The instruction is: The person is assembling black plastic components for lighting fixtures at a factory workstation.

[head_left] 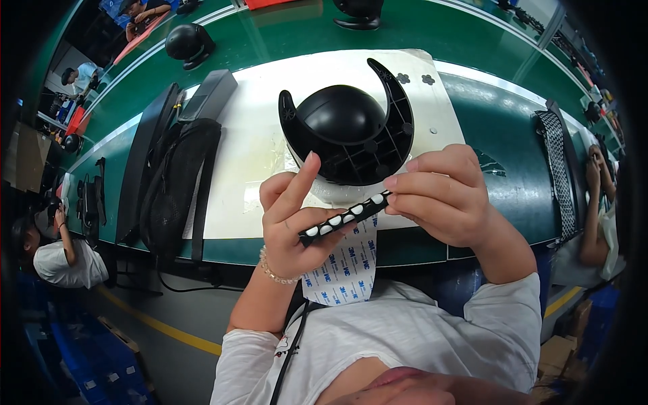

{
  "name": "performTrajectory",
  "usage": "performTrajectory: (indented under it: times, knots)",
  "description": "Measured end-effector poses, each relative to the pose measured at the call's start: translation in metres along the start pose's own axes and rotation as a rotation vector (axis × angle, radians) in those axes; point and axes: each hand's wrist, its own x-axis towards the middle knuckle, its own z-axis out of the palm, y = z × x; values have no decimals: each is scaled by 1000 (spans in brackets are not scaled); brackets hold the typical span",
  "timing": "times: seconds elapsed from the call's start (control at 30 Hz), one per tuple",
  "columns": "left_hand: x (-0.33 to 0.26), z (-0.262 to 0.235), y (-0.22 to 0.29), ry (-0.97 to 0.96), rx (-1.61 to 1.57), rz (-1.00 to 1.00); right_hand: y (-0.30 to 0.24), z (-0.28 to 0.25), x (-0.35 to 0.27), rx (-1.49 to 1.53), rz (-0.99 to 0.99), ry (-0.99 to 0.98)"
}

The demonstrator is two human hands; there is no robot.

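A narrow black strip carrying several white oval pads (346, 217) is held slantwise between my two hands. My left hand (291, 219) grips its lower left end, with the index finger pointing up. At the upper right end, my right hand (442, 192) pinches the strip between thumb and fingers. Just beyond them a glossy black dome with a crescent-shaped ribbed base (344, 125) rests on a white board (246, 148). A white backing sheet with blue print (347, 266) hangs over the table edge below the strip.
On the left lie a black mesh pouch (177, 182) and a dark grey box (210, 94). A black-and-white woven strap (557, 169) is at the right. Black domed units (189, 44) stand farther back on the green table (270, 44). Co-workers sit at both sides.
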Motion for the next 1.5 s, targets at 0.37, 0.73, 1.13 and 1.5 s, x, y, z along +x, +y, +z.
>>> performTrajectory:
  times: [0.37,0.73,1.13,1.5]
  knots:
    - [2,2,3,21,21,-17,-1,12,4,418,94,196]
    - [2,0,5,11,73,-10,-10,22,-3,182,-56,149]
    - [7,-1,12,-51,149,-13,-18,39,-2,275,-219,276]
    - [5,-1,11,6,194,-54,-18,29,20,538,153,287]
